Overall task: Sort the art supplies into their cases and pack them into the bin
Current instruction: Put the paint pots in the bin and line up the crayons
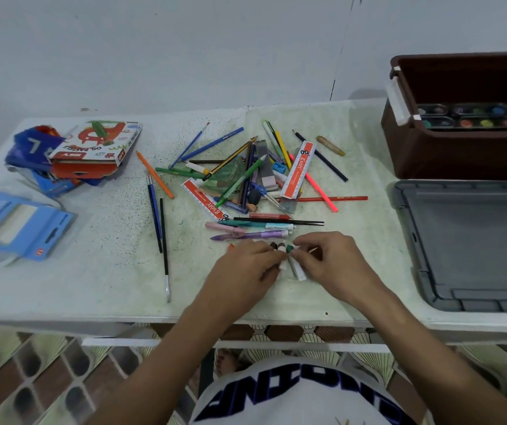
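Left hand (247,265): fingers curled, pinching a bunch of crayons (289,259) near the table's (92,286) front edge. Right hand (330,260): fingertips narrowed, gripping the same bunch. Farther right, brown bin (460,154) holding a paint set (468,116).

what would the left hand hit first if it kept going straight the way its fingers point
Probably the right hand: the left hand points right across the oil pastels both hands hold.
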The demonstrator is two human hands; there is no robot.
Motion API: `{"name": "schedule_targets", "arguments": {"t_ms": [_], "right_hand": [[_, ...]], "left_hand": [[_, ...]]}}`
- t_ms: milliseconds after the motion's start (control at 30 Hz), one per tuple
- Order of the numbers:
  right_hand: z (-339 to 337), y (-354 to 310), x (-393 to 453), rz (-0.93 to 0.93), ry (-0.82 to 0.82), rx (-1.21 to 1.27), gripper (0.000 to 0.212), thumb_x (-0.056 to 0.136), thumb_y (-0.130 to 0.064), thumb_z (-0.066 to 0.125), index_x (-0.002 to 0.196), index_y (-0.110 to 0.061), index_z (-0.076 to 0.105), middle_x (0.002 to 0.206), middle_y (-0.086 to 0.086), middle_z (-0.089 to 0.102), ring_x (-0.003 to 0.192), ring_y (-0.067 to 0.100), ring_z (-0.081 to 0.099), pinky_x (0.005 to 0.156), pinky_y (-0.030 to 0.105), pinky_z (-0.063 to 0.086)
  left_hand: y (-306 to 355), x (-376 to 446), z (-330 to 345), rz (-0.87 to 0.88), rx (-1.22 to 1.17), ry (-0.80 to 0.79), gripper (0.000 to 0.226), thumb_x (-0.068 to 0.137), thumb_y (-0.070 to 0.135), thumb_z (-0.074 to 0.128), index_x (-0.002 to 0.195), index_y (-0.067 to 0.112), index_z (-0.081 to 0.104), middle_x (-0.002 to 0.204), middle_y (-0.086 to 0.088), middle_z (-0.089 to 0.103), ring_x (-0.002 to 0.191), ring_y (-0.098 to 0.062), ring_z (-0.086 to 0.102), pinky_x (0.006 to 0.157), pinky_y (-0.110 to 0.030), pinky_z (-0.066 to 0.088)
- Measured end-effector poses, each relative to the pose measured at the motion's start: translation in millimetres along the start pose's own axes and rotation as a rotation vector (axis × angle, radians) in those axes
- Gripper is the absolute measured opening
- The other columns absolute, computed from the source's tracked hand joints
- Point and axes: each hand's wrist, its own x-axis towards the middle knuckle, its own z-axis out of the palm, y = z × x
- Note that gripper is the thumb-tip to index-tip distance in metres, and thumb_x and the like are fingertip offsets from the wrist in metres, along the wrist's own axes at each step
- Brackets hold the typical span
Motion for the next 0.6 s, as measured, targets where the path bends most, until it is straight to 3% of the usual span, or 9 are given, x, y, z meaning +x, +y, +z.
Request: {"name": "schedule_targets", "arguments": {"t_ms": [133,300,600], "right_hand": [[-10.5,3.4,-7.4,-0.037,-0.032,-0.056,0.025,0.088,-0.023,0.066,0.113,-0.019,0.070,0.092,-0.006,0.065,0.073,0.000,0.058,0.061,0.004,0.041],[-14.8,4.6,-10.2,-0.058,-0.205,-0.108,0.028,0.088,-0.027,0.066,0.116,-0.024,0.069,0.093,-0.013,0.062,0.075,-0.004,0.054,0.059,0.006,0.036],[-1.1,2.4,-9.2,-0.101,-0.123,-0.119,0.031,0.088,-0.020,0.066,0.119,-0.019,0.066,0.093,-0.007,0.058,0.072,-0.004,0.050,0.063,-0.002,0.035]], "left_hand": [[4.4,-2.1,-2.6,0.016,0.024,-0.041,0.029,0.080,0.021,0.063,0.107,0.014,0.072,0.093,-0.001,0.068,0.083,-0.022,0.060,0.070,-0.032,0.052],[2.2,-5.4,1.0,-0.006,0.021,-0.066,0.031,0.084,0.024,0.062,0.114,0.018,0.069,0.101,-0.001,0.062,0.092,-0.019,0.054,0.077,-0.035,0.050],[-1.8,-9.0,3.4,-0.062,0.006,-0.088,0.036,0.089,0.043,0.048,0.112,0.026,0.069,0.108,0.003,0.054,0.099,-0.014,0.044,0.083,-0.036,0.043]]}}
